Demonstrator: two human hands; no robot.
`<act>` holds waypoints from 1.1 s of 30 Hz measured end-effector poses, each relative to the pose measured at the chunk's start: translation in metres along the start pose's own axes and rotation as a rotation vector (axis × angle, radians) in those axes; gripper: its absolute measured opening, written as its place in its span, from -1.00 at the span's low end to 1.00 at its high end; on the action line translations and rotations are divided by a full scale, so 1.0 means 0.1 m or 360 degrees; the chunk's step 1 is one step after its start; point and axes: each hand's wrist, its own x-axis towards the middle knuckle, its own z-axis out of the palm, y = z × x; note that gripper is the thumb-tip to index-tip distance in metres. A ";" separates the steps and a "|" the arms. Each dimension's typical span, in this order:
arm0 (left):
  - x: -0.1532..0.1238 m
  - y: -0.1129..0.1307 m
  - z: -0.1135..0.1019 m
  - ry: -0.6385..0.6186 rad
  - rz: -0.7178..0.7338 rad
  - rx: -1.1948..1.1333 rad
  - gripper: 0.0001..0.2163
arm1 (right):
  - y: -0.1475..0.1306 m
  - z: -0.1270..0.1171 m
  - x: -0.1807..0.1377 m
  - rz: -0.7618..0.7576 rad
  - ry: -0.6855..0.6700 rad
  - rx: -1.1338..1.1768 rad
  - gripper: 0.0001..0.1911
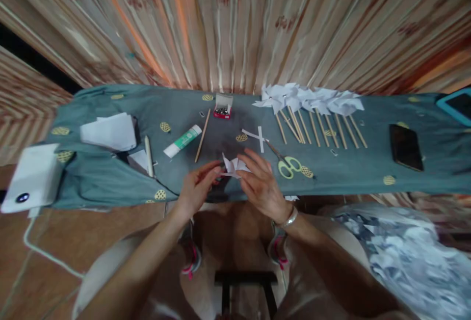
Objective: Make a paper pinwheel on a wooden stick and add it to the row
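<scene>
Pinwheels (312,98) on sticks, many finished, lie in row. Left hand (196,187) and right hand (259,185) both pinch folded paper (233,165), unfinished; stick (202,135), pins (222,111) unused.

Striped beige-orange curtain (235,20) hangs right behind the worktop (368,173), which is draped in a grey-green cloth with yellow dots. Brown tiled floor (55,241) below the worktop, a white cable (40,251) running across it. Dim, warm light.
</scene>
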 end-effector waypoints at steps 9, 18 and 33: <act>-0.02 0.12 0.17 -0.0062 -0.0231 -0.0730 -0.63 | -0.17 0.03 0.06 -0.0143 0.0099 -0.0156 -0.68; -0.01 0.17 0.17 0.0089 -0.0138 -0.0622 -0.68 | -0.24 0.01 0.08 0.0027 0.0121 0.0279 -0.64; 0.14 0.16 -0.03 0.0316 0.0032 -0.0640 -0.62 | 0.23 -0.04 0.92 0.0437 0.0258 0.0306 -0.83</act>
